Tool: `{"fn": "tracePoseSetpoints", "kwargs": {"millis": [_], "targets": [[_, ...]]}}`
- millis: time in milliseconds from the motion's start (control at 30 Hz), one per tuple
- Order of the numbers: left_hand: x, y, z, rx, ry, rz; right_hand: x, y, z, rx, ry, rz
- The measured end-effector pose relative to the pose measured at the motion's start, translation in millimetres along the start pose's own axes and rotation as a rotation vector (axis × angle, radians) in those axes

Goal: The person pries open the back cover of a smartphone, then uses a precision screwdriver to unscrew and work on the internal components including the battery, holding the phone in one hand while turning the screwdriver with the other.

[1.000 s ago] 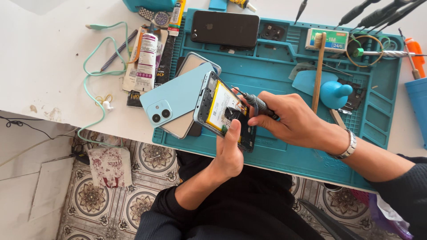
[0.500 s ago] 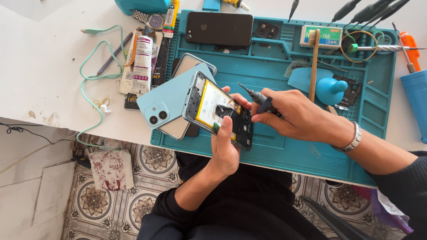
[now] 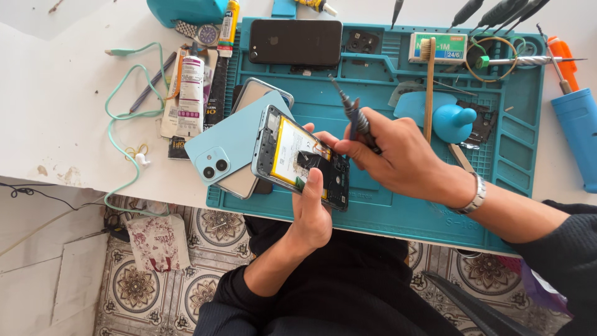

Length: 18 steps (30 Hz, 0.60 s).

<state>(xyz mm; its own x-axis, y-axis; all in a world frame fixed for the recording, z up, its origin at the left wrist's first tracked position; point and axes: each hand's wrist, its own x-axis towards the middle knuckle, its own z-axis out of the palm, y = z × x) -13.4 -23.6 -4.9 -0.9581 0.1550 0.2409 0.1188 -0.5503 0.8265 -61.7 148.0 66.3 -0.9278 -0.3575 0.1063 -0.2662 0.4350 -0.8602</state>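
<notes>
An opened phone (image 3: 292,152) with its back off, yellow battery and black boards showing, is held tilted above the teal work mat (image 3: 398,205). My left hand (image 3: 311,211) grips its near edge, thumb resting on the inside. My right hand (image 3: 398,158) is just right of the phone and holds a thin dark screwdriver (image 3: 351,115), its tip pointing up and away from the phone. A light blue back cover (image 3: 227,149) with two camera rings lies under the phone, on top of another phone.
A black phone (image 3: 295,42) lies at the mat's far edge. A wooden brush (image 3: 429,87), a blue dust blower (image 3: 454,121), a glue tube (image 3: 189,84), a green cable (image 3: 121,118) and a blue cylinder (image 3: 575,134) surround the work. The white table edge (image 3: 124,180) drops to tiled floor.
My right hand has drawn the screwdriver off the phone and raised its tip away. My left hand still holds the phone, which has shifted slightly.
</notes>
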Motion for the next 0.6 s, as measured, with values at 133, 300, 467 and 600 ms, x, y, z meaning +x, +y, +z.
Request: {"fn": "tracePoseSetpoints", "kwargs": {"millis": [133,300,467,600], "targets": [[2.3,0.8,4.5,-0.118,0.079,-0.038,-3.4,-3.3,-14.7,-0.118,0.025,-0.218],[5.6,0.0,5.9,-0.296,0.205,-0.018,-5.3,-5.6,-17.4,-0.252,-0.028,-0.242],[5.9,-0.9,6.6,-0.314,0.266,0.088,-4.8,-9.5,-18.5,-0.236,-0.158,0.096],[5.4,0.1,6.7,-0.319,0.274,0.071,-3.4,-8.8,-16.2,-0.277,-0.186,0.039]]}}
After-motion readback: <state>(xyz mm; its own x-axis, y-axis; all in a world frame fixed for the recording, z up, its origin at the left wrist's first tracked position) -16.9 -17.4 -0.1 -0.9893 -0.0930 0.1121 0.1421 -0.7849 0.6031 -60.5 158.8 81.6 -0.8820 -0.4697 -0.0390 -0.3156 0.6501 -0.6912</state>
